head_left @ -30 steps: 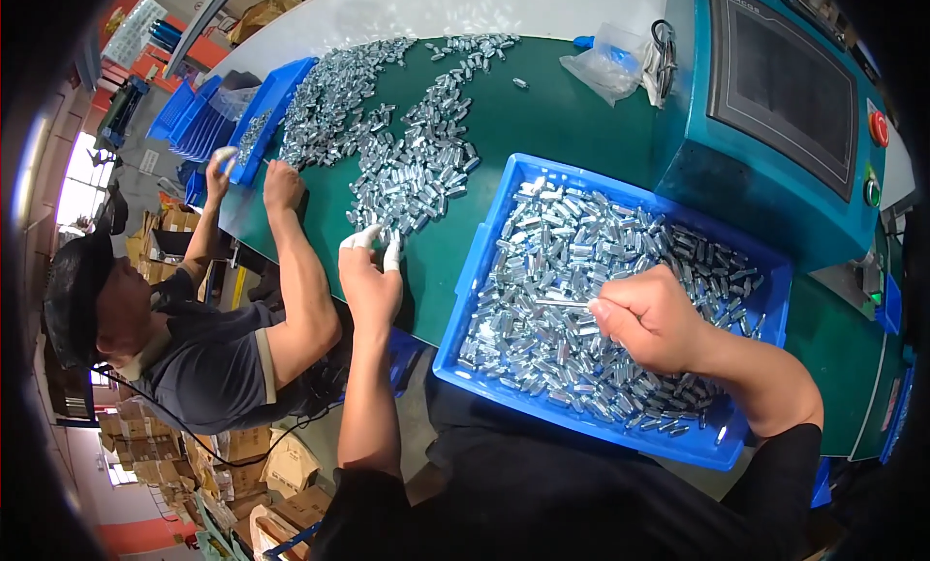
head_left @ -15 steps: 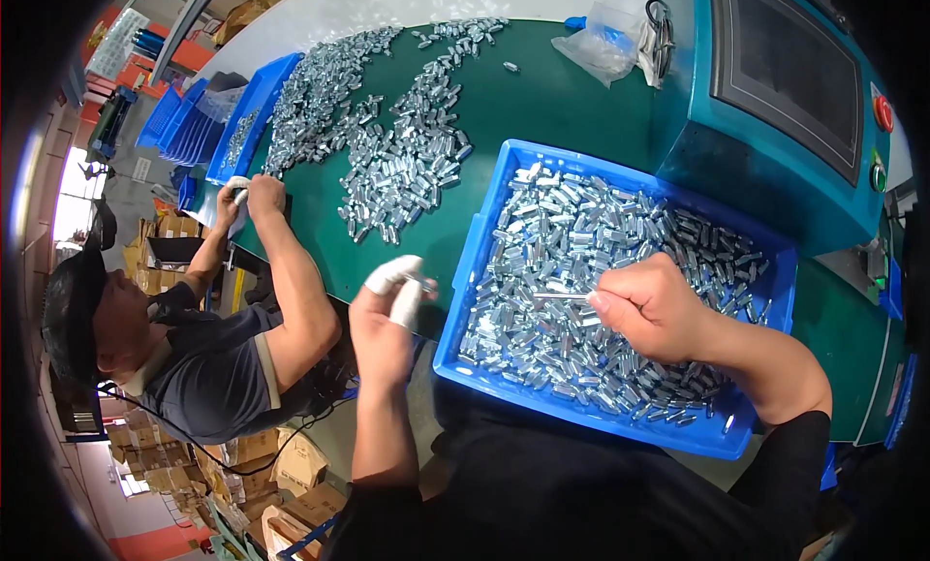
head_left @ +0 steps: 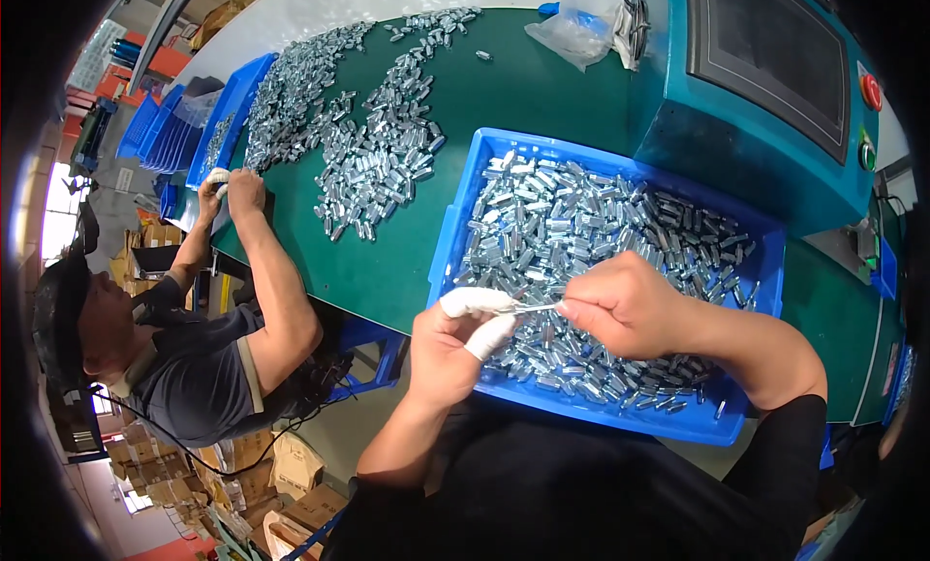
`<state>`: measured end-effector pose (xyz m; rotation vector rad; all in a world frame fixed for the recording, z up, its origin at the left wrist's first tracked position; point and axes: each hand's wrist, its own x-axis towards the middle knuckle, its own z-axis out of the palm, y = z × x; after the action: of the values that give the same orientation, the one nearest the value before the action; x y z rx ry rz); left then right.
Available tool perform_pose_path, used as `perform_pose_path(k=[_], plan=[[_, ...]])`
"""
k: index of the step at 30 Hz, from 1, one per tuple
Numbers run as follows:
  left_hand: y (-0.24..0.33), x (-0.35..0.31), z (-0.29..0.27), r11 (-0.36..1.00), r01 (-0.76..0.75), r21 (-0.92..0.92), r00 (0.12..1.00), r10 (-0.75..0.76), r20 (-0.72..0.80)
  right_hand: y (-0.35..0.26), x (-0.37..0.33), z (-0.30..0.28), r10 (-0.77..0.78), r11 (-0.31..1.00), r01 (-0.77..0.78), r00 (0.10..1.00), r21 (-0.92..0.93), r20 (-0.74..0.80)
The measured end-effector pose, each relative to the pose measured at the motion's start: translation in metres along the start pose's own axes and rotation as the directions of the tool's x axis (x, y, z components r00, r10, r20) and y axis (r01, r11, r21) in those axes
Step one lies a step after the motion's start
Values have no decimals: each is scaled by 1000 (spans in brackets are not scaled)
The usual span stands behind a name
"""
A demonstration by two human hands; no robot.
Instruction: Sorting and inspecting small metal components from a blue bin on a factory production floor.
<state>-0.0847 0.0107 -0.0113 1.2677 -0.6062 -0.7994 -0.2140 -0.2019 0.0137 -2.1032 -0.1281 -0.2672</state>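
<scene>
A thin metal rod (head_left: 539,308) is pinched at one end between the thumb and forefinger of my right hand (head_left: 625,307). Its other end reaches the fingertips of my left hand (head_left: 450,353), whose thumb and forefinger wear white coverings. Those covered fingers are closed around a small metal piece, mostly hidden at the rod's tip. Both hands are above the front of a blue tray (head_left: 448,261), which is filled with short shiny metal pieces (head_left: 572,217).
Loose heaps of similar metal pieces (head_left: 378,164) lie on the green tabletop (head_left: 513,86). A teal machine with a screen (head_left: 770,62) stands at the right. A plastic bag (head_left: 578,33) lies behind. At the left, a co-worker (head_left: 199,367) handles pieces near another blue tray (head_left: 232,106).
My left hand has moved right, from beside the tray to the rod's tip. My right hand has shifted slightly left, still gripping the rod. The whole view has shifted slightly.
</scene>
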Motion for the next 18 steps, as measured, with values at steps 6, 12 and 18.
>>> perform_pose_path(k=[6, 12, 18], plan=[[5, 0, -1, 993, 106, -59, 992, -102, 76, 6, -4, 11, -155, 969, 139, 986, -203, -63], [7, -3, 11, 996, 91, 17, 991, -92, 99, 3, -4, 19, -258, 930, 244, 966, -273, -13], [4, -4, 12, 840, -447, 307, 888, 375, 267, -18, -3, 9, 147, 876, -238, 960, 421, 237]])
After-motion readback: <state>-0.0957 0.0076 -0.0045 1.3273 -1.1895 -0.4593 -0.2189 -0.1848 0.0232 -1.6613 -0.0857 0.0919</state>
